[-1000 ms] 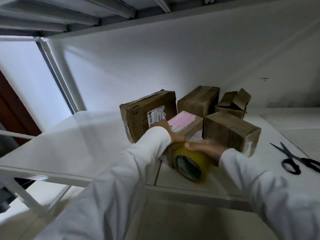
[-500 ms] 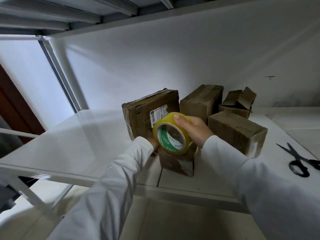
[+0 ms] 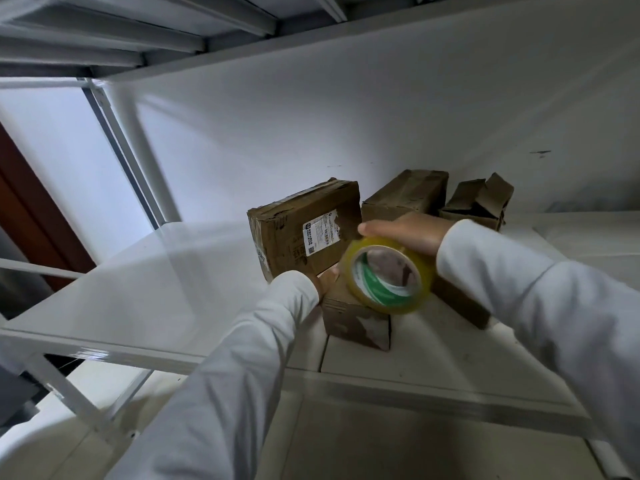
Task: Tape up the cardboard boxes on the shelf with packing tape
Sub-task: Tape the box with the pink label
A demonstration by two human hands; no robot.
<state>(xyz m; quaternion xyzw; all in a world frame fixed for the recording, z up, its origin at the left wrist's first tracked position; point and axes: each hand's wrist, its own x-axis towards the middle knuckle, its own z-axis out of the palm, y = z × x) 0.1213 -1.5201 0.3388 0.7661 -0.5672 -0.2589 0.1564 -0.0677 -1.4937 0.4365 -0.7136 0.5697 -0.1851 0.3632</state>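
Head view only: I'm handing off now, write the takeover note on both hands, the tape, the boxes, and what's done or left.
Right hand: gripping the yellow tape roll from above, over the small front box.
Left hand: pressed on that box's top left edge, mostly hidden by the sleeve.
Boxes: labelled box behind left, closed box behind it, open-flapped box at the back right, another box largely hidden under the right arm. All sit on the shelf.
Done: no fresh tape visible on any box.
Left: tape the front box, then the rest. No cutter in view.
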